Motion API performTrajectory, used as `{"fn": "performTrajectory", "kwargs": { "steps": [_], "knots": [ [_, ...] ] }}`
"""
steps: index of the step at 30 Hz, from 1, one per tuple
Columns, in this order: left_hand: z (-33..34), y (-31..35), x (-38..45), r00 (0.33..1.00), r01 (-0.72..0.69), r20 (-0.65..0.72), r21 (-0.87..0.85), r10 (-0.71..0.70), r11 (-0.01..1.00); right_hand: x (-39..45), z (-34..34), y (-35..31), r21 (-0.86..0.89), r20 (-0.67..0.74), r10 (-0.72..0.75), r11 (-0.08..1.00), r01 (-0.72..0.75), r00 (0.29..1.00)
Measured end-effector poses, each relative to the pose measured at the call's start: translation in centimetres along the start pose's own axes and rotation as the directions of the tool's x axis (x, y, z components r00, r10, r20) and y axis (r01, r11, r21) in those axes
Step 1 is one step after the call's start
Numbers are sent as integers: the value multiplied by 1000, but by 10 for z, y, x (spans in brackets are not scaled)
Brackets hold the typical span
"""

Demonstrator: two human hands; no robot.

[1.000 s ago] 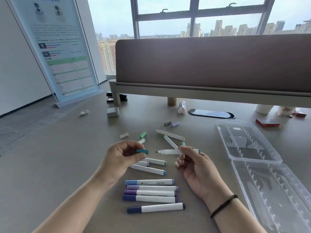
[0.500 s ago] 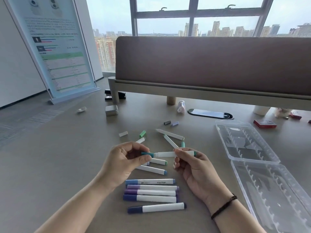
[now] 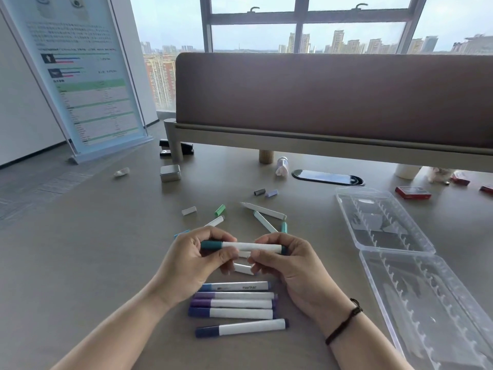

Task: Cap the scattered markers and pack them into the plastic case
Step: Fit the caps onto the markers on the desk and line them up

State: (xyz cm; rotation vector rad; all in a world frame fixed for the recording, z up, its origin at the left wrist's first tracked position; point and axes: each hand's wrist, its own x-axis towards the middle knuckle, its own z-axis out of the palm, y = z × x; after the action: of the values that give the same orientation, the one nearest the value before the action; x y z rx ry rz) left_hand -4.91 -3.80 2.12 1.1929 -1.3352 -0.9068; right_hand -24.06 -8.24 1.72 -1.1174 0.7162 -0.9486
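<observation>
The left hand (image 3: 196, 259) pinches the teal cap (image 3: 211, 245) end of a white marker (image 3: 248, 247), thumb below and fingers (image 3: 213, 233) curled over the top. The right hand (image 3: 289, 260) grips the other end, so the marker lies level between them, held above the counter (image 3: 80, 263). Just under the hands, toward the near edge, five capped markers (image 3: 237, 305) lie side by side in a row. Beyond the hands lie two uncapped markers (image 3: 264, 210) and several loose caps (image 3: 220, 210), scattered toward the counter's middle. Toward the right edge the clear plastic case (image 3: 400, 252) lies open, both halves flat. A small metal tin (image 3: 170, 173) sits farther back, near the brown divider (image 3: 333, 94).
</observation>
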Motion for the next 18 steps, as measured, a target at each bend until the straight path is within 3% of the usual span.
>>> {"fn": "performTrajectory", "kwargs": {
  "steps": [5,18],
  "knots": [
    [-3,2,1,997,40,-59,-102,-46,994,1,-1,-2,177,-25,32,984,-27,999],
    [-7,2,-1,996,90,12,-25,-90,996,-2,2,-1,-19,-12,-6,1000,6,1000]
  ]
}}
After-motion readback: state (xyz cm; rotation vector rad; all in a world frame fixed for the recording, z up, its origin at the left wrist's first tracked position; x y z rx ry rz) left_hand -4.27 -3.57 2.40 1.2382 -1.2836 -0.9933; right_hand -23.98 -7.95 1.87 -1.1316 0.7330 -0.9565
